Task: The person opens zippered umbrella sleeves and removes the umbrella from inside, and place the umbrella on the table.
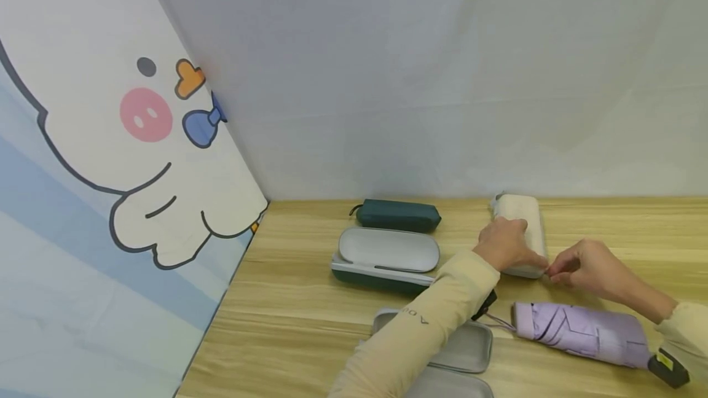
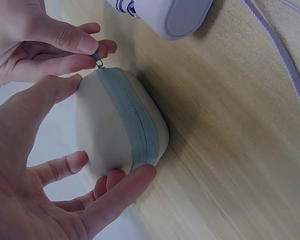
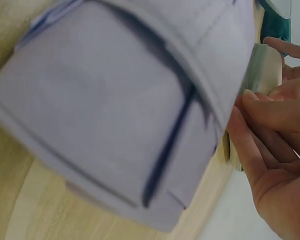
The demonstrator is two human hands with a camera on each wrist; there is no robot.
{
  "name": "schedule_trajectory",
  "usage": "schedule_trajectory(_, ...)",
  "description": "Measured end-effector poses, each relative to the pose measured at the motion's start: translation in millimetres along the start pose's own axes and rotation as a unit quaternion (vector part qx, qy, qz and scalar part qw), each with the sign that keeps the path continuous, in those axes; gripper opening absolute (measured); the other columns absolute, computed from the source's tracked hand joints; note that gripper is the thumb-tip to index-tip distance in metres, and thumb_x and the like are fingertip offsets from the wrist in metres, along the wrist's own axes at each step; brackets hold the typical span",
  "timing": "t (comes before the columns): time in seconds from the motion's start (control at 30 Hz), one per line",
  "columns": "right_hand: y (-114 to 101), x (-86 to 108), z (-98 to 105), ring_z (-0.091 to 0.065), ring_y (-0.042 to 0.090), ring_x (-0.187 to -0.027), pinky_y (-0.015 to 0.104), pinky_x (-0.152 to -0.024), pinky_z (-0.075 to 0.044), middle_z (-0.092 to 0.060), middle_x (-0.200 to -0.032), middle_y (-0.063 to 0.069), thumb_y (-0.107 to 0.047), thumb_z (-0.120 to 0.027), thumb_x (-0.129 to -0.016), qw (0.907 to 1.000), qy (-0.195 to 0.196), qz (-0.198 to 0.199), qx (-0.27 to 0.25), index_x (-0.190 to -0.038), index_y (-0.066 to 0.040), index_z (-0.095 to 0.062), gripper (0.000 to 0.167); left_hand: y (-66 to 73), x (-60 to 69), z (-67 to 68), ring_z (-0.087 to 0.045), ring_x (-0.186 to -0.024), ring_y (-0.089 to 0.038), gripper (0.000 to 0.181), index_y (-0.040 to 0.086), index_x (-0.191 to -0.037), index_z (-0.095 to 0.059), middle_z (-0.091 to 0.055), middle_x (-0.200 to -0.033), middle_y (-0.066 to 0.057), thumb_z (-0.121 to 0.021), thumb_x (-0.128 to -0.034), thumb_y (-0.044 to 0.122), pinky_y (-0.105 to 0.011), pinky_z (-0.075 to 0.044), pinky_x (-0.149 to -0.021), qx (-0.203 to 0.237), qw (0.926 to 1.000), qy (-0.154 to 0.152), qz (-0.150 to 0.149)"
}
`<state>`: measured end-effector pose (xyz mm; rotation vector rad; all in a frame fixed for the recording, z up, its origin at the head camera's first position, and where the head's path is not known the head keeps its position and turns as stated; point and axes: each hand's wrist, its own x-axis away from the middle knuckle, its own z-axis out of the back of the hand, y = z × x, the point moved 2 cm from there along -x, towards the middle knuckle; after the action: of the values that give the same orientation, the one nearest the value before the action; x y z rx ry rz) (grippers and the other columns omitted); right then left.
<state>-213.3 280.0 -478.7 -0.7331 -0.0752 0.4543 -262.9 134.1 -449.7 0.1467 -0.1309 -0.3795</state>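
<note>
A cream zip case (image 1: 522, 209) with a grey-green zipper band lies on the wooden table, near the back edge. My left hand (image 1: 504, 244) holds it, thumb at its near right corner and the other fingers against its sides. In the left wrist view, the zipper band looks closed along the visible end of the case (image 2: 102, 127). My right hand (image 1: 592, 270) pinches the small zipper pull (image 2: 96, 58) between thumb and forefinger at that corner. A folded lilac umbrella (image 1: 581, 331) lies in front of the right hand and fills much of the right wrist view.
Left of the cream case lies a dark green pouch (image 1: 395, 215) with a wrist loop. A grey oval case (image 1: 387, 245) rests on a green-and-grey case (image 1: 370, 279). An open grey case (image 1: 470, 349) lies nearer, partly hidden by my left sleeve (image 1: 420, 330).
</note>
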Motion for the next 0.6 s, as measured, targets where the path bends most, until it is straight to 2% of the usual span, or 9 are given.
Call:
schedule_trajectory(0.1,0,1.0,-1,-0.062,0.004,-0.066,0.022,-0.057,-0.051,-0.071,-0.074,0.003,0.009,-0.072,-0.071,0.9999,0.008,0.009,-0.005,-0.076,-0.003,-0.074,0.013,1.6,1.0,0.6,-0.057,-0.092,-0.004,0.062,0.030,-0.116,-0.062,-0.063,-0.102,0.013,-0.077,-0.0648,0.061,-0.021,-0.044,-0.064,0.003,1.0000,0.001,0.008)
schedule_trajectory(0.3,1,2.3,-3,-0.059,0.001,-0.064,0.022,-0.055,-0.050,-0.069,-0.070,-0.002,0.011,-0.073,-0.068,0.9989,0.033,0.032,0.001,-0.072,-0.006,-0.073,0.017,4.8,3.6,2.2,-0.055,-0.080,-0.003,0.049,0.026,-0.094,-0.061,-0.060,-0.085,0.010,-0.078,-0.0630,0.060,-0.019,-0.040,-0.057,0.002,0.9997,0.018,0.014)
schedule_trajectory(0.5,-2,2.4,-8,-0.057,0.001,-0.063,0.021,-0.053,-0.048,-0.068,-0.067,-0.003,0.013,-0.073,-0.064,0.9961,0.062,0.062,0.013,-0.068,-0.007,-0.073,0.020,5.5,3.5,1.6,-0.056,-0.079,-0.003,0.049,0.026,-0.092,-0.060,-0.060,-0.083,0.009,-0.078,-0.0623,0.062,-0.020,-0.039,-0.054,-0.003,0.9995,0.025,0.021)
schedule_trajectory(0.6,-5,2.1,-11,-0.056,0.001,-0.064,0.021,-0.053,-0.048,-0.068,-0.067,-0.002,0.015,-0.072,-0.063,0.9956,0.068,0.062,0.013,-0.067,-0.007,-0.072,0.022,5.4,2.7,0.9,-0.055,-0.075,-0.004,0.048,0.026,-0.088,-0.059,-0.058,-0.079,0.009,-0.078,-0.0621,0.062,-0.020,-0.038,-0.052,0.001,0.9993,0.030,0.022)
